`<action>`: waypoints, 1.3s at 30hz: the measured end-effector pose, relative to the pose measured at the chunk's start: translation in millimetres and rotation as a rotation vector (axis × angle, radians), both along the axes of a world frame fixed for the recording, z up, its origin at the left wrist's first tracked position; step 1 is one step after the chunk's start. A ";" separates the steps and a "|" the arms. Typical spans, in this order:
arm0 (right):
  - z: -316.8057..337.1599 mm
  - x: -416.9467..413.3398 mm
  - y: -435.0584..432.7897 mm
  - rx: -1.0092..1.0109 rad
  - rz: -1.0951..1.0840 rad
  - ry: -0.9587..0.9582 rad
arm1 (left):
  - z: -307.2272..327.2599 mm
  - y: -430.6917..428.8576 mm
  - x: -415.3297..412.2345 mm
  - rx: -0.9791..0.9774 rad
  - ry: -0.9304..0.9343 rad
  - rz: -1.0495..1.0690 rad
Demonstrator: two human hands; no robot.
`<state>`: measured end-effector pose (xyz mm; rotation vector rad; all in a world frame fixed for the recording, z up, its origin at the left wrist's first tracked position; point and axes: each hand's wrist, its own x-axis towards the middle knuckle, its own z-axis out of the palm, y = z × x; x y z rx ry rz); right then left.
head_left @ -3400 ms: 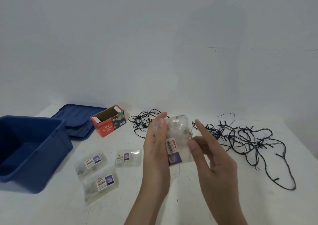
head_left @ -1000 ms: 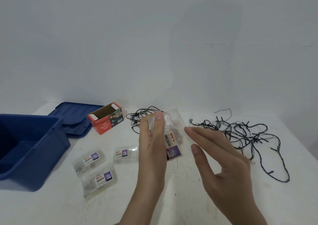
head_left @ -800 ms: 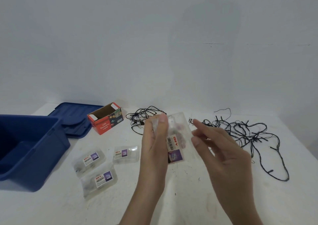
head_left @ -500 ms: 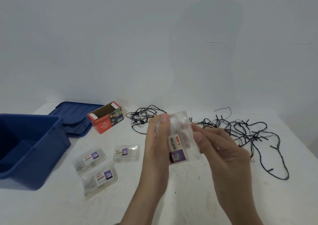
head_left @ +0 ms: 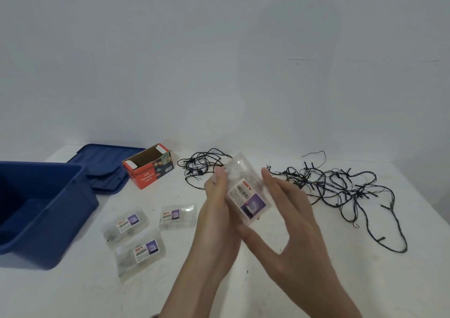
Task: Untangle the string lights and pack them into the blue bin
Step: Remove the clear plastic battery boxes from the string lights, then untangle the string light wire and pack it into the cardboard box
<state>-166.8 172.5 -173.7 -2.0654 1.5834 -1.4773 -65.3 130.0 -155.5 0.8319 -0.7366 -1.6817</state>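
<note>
Above the table (head_left: 73, 293), left hand (head_left: 216, 210) grips the light packet (head_left: 246, 196); right hand (head_left: 292, 220) lies flat against it.

- I get soft, even, rather dim light; the wall (head_left: 219, 62) reads bluish-grey and darkens towards the corners.
- A faint shadow hugs the base of the blue bin (head_left: 48, 220).
- The clear packet (head_left: 248, 196) carries a pale sheen, and its label print is blurred.
</note>
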 end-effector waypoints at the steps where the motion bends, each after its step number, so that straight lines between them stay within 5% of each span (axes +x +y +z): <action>1: -3.0 -0.4 -1.9 -0.010 -0.014 0.054 | -3.2 -2.1 2.6 -0.004 0.010 -0.030; 4: -10.2 -8.3 -7.1 -0.011 -0.027 0.060 | -14.0 -6.0 10.5 -0.165 -0.114 -0.074; 10: -5.5 -35.9 -12.8 0.238 0.214 -0.164 | -16.3 -13.1 41.9 -0.732 -0.850 -0.193; 17: -6.0 -41.6 -14.2 0.307 0.309 -0.105 | -20.8 -16.5 50.9 -0.778 -1.077 -0.123; 23: -16.2 -35.1 -22.3 0.345 0.388 -0.102 | -31.1 -18.9 41.2 -1.024 -1.419 -0.151; 32: -55.0 -43.4 -62.3 0.485 0.453 -0.130 | -60.7 -39.2 26.1 -0.886 -1.452 -0.195; 39: -91.6 -45.4 -109.1 0.445 0.372 -0.120 | -87.5 -99.0 53.4 -0.566 -1.639 0.042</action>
